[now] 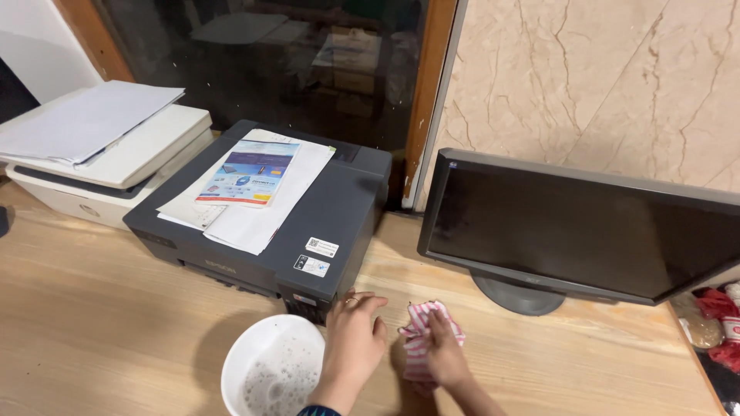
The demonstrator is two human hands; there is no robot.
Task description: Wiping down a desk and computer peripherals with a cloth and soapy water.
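Wooden bench (100, 323) is carrying everything: the right hand (443, 356) is clenching a striped cloth (422, 339) just right of the left hand (353, 335), whose fingers are resting released between cloth and soapy bowl (271, 368).

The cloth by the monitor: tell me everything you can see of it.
The cloth is small, with pink and white stripes, and looks like soft woven fabric. It is bunched and crumpled, not spread flat, and lies on the wooden desk just in front of the monitor stand. The right hand presses down on it, covering its lower right part. The left hand is close beside it but apart. Whether it is wet cannot be told.
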